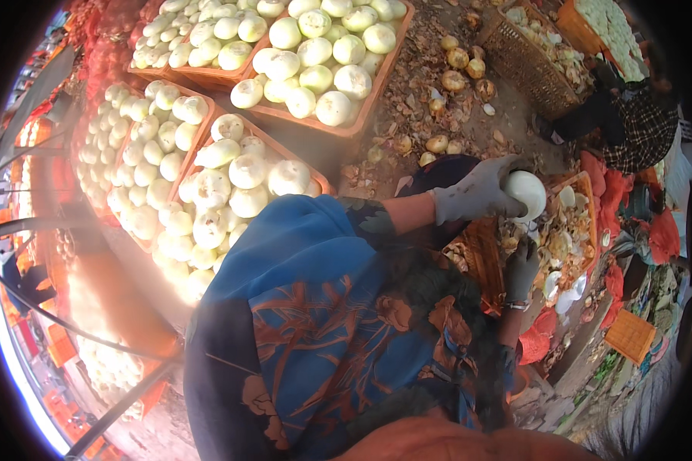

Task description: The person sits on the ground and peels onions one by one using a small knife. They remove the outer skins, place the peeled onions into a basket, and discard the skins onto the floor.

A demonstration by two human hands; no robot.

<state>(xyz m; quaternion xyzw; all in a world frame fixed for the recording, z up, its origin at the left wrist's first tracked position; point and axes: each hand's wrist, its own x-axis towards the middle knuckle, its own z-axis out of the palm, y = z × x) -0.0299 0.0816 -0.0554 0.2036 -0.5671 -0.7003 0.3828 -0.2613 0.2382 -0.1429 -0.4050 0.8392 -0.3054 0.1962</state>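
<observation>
My left hand point(478, 190), in a grey work glove with dark stains, grips a peeled white onion point(525, 196) at the right of the view. Below it in the picture is my right hand point(522, 268), also gloved, with a band at the wrist. Its fingers are curled around what looks like a small knife point(531, 230), of which only a short pale blade shows. Both hands are over or beside an orange plastic crate point(592, 225) holding onion skins and scraps point(562, 248).
Orange crates point(375, 106) full of peeled onions point(314, 52) stand at upper left. Unpeeled onions point(453, 80) lie among skins on the ground. Another person point(640, 127) sits at upper right near a scrap-filled basket point(525, 57). Red mesh bags point(605, 178) lie beyond my crate.
</observation>
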